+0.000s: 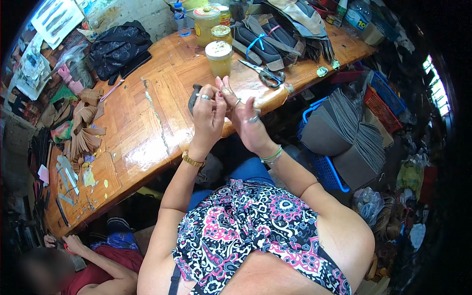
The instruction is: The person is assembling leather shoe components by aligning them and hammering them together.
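Note:
My two hands meet above the table's near edge. The fingers of my left hand [208,114] are bent and pinched against the fingers of my right hand [247,122]; whatever is between them, if anything, is too small to make out. My right hand has its fingers stretched out and its thumb apart. A dark, round-ended metal tool [193,98] is on the table just behind my left hand, partly hidden by it. Beyond my hands stands a white-lidded jar [219,60] of yellowish contents. To its right lie scissors with dark handles [270,77].
Stacked dark cut pieces [265,42] lie at the table's back. More jars and a water bottle [182,20] stand nearby. A black bag [120,46] and brown strips [83,128] lie left. A blue basket [328,169] holds grey sheets. Another person [108,265] sits lower left.

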{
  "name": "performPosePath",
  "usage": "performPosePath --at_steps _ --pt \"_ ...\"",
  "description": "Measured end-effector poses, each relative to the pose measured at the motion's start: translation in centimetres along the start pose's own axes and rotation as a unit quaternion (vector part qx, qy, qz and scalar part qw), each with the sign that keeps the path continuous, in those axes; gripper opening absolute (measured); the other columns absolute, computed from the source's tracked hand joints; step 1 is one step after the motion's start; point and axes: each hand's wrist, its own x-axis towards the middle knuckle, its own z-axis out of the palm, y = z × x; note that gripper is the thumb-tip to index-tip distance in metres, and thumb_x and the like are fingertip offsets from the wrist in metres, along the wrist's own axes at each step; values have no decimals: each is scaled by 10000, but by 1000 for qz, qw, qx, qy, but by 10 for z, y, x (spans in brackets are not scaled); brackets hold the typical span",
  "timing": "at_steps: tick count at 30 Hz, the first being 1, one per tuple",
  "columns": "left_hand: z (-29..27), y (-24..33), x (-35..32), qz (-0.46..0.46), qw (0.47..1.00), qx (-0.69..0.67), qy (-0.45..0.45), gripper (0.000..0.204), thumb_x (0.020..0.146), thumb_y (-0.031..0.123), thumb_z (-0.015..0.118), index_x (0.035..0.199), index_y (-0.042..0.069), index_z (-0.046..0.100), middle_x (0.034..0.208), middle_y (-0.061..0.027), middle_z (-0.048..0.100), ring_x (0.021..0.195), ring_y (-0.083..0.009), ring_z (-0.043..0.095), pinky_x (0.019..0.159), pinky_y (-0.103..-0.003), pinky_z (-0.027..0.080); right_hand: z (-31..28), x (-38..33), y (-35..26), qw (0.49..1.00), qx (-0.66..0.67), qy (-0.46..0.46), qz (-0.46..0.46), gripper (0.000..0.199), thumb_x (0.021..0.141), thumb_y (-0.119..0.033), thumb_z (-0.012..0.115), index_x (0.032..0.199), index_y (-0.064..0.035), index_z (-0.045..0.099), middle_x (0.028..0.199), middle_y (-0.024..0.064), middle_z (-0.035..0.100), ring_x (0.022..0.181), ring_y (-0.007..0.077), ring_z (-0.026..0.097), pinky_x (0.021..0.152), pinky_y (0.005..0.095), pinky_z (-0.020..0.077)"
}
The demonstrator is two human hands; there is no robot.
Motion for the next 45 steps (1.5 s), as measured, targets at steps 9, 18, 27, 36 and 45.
performPosePath --at_steps 9,18,27,36,45 --pt "-18 22 -29 -20 963 -79 -258 329 971 180 682 693 29 594 760 -85 636 733 -230 585 803 -374 438 -31 -2 -17 973 224 30 42 1027 902 -881 223 1645 -172 228 1712 63 175 1539 247 229 1192 457 275" --pt "5 28 -13 -65 992 -75 -76 350 952 109 723 1258 -17 610 1188 -80 678 951 -117 641 897 -271 516 1 -17 -8 986 167 -6 10 1039 904 -876 168 1637 -143 243 1666 112 260 1500 282 307 1225 434 253" --pt "22 43 -18 -82 956 -277 -51 214 1042 189 626 1077 -21 646 982 -57 658 883 -152 660 839 -287 529 2 -30 4 958 -262 15 -120 1100 910 -862 208 1620 -23 228 1689 181 196 1579 343 67 1254 455 78" --pt "9 13 -20 -162 867 -463 -93 328 1072 274 577 1000 -19 707 880 -58 713 811 -111 659 810 -257 515 -7 -23 43 810 -527 46 -251 1182 815 -928 359 1656 -125 150 1633 350 -209 1548 509 -24 1212 543 132" --pt "28 36 -15 -214 865 -451 -41 488 1085 423 502 1210 -22 656 914 -85 690 906 -177 673 861 -306 541 -5 -27 22 820 -550 92 -128 1012 934 -828 203 1658 -124 141 1659 359 -2 1561 460 58 1196 547 128"
